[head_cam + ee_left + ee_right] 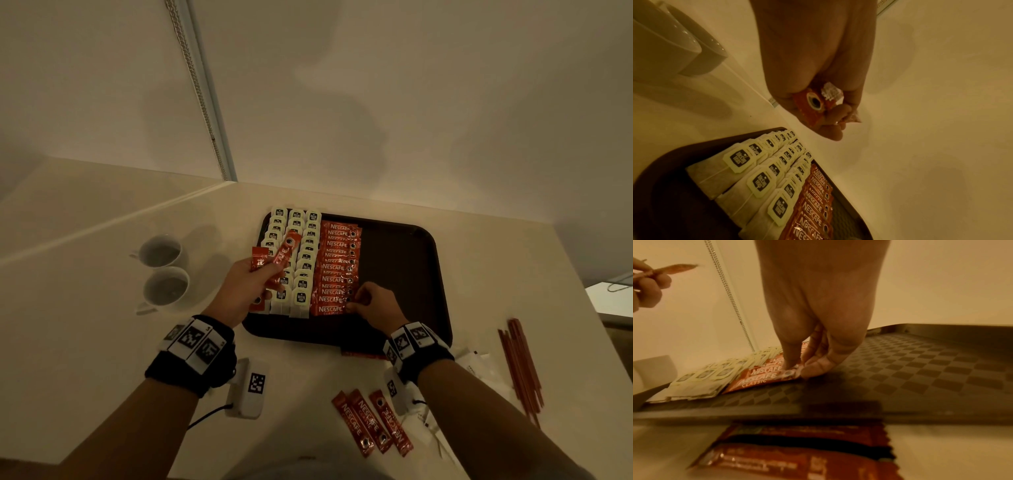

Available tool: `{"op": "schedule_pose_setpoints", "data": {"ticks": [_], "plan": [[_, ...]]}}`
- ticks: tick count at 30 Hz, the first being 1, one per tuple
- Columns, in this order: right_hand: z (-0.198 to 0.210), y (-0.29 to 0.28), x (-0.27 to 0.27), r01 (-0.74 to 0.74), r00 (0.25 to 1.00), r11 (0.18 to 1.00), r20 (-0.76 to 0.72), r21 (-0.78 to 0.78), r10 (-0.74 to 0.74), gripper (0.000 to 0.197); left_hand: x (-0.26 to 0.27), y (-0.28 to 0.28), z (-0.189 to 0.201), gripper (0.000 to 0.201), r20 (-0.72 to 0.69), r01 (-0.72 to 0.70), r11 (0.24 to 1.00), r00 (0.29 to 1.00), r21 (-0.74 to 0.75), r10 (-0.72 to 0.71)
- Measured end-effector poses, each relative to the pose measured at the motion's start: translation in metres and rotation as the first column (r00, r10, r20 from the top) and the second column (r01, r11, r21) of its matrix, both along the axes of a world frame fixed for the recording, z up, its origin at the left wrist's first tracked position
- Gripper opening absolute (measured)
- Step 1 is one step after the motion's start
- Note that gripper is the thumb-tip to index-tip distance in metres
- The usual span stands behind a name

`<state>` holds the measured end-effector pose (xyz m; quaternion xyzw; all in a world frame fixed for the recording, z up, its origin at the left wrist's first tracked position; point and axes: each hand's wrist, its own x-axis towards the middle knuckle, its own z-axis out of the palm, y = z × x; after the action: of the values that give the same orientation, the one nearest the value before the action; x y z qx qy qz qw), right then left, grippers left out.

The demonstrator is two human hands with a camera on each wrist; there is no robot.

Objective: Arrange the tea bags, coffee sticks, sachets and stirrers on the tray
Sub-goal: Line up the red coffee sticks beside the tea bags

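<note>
A dark brown tray (397,274) holds three columns of white tea bags (310,240) on its left side, with a column of overlapping red coffee sticks (337,267) beside them. My left hand (265,272) hovers over the tea bags and grips a few red coffee sticks (812,104). At the column's near end, my right hand (356,301) pinches the end of the front coffee stick (760,381) against the tray floor. The tray's right half (920,369) is bare. Three loose coffee sticks (373,423) lie on the table in front of the tray.
Two white cups (161,253) stand left of the tray. Red stirrers (520,363) and white sachets (476,363) lie on the table at the right. More dark red packets (797,459) lie just before the tray's near rim. A wall rises behind the tray.
</note>
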<state>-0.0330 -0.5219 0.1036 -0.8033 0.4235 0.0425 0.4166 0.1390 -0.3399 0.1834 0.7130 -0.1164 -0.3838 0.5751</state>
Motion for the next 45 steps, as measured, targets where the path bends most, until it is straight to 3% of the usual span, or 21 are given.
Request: {"op": "schedule_pose_setpoints", "data": {"ticks": [4,8,13,16,20,26,30,36,39,43,45], "plan": [[0.032,0.002,0.014,-0.011,0.979,1.0,0.204,0.013,0.008,0.01,-0.001,-0.003,0.012,0.01,0.077,0.102,0.995,0.992,0.009,-0.102],[0.088,0.01,0.039,-0.113,0.864,0.972,0.503,0.208,-0.008,0.02,0.001,-0.013,0.021,0.018,0.197,0.124,0.992,0.973,0.004,-0.122],[0.115,0.014,0.054,-0.124,0.768,0.959,0.637,0.255,-0.07,0.013,-0.004,-0.02,0.03,0.015,0.176,0.134,0.991,0.976,0.003,-0.132],[0.117,0.012,0.057,-0.119,0.77,0.963,0.635,0.242,-0.064,0.018,-0.009,-0.021,0.032,0.009,0.151,0.131,0.991,0.98,0.001,-0.13],[0.112,0.009,0.053,-0.177,0.81,0.952,0.586,0.25,-0.003,0.013,-0.006,-0.018,0.028,0.01,0.119,-0.025,0.993,0.992,-0.119,0.04],[0.108,0.018,0.051,-0.236,0.801,0.936,0.597,0.259,0.037,0.015,-0.007,-0.022,0.035,0.014,0.294,0.023,0.995,0.956,-0.093,0.006],[0.112,0.02,0.054,-0.214,0.735,0.927,0.675,0.308,-0.054,0.015,-0.013,-0.024,0.038,0.02,0.133,-0.09,0.975,0.984,-0.204,0.118],[0.112,0.022,0.055,-0.156,0.714,0.96,0.699,0.232,-0.053,0.012,-0.013,-0.026,0.045,0.015,0.276,0.019,0.991,0.961,-0.13,0.018],[0.116,0.02,0.05,-0.156,0.717,0.964,0.695,0.215,-0.039,0.013,-0.011,-0.025,0.046,0.016,0.244,-0.019,0.99,0.968,-0.14,0.053],[0.117,0.008,0.045,-0.176,0.769,0.978,0.636,0.115,0.064,0.012,-0.007,-0.018,0.048,0.012,0.128,0.045,0.989,0.991,-0.144,-0.026],[0.115,0.002,0.042,-0.209,0.799,0.976,0.586,0.054,0.138,0.012,-0.002,-0.015,0.045,0.008,0.166,0.055,0.99,0.985,-0.133,-0.033]]}}
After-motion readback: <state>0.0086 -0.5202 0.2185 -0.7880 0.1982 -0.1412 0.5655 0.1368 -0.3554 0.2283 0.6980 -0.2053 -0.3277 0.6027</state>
